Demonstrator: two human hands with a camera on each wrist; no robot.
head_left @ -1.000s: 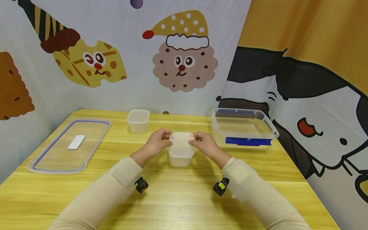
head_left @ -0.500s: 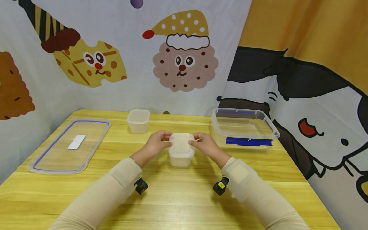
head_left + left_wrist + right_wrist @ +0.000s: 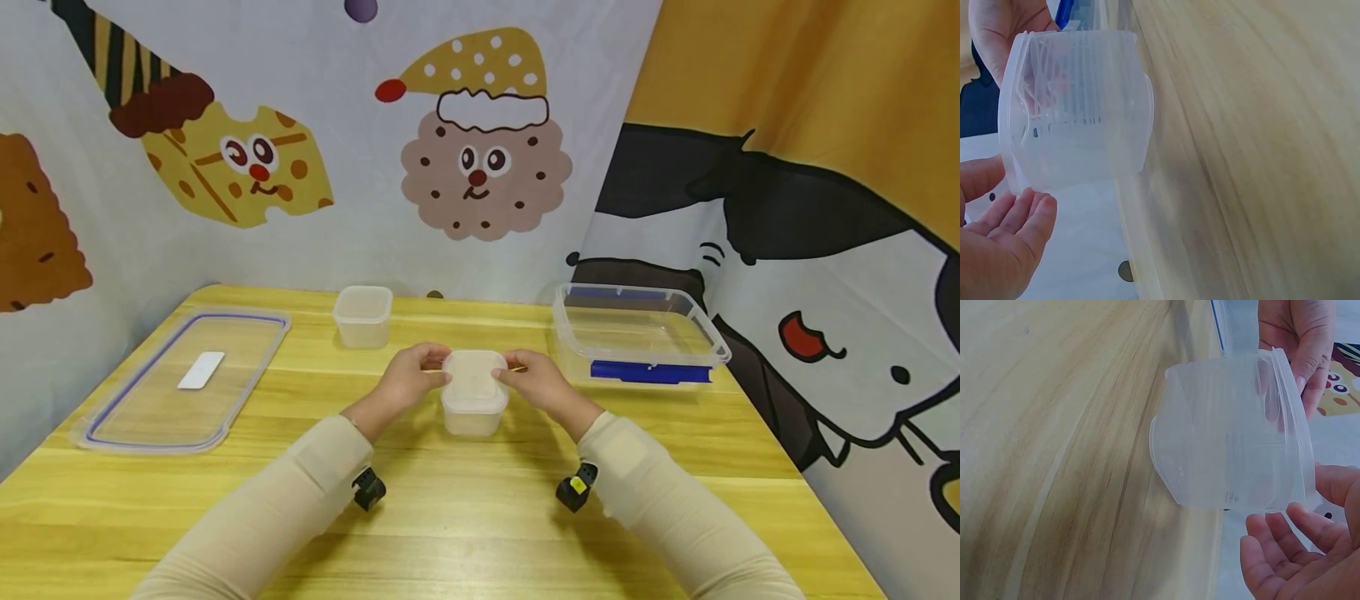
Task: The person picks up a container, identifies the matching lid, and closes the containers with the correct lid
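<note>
The tub (image 3: 474, 423), square, round-cornered and of frosted plastic, is upright at the middle of the smooth, wood-grained tabletop (image 3: 465, 533); base contact cannot be confirmed. Its lid (image 3: 474, 375) is on. The left hand (image 3: 412, 372) and right hand (image 3: 531, 374), partly closed, pinch opposite sides at the lid edge. Behind: a matching second tub (image 3: 363, 321) and a clear rectangular box (image 3: 637, 337) with a blue clip (image 3: 651, 372).

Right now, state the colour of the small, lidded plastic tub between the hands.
The tub is translucent whitish, clearest in the right wrist view.
</note>
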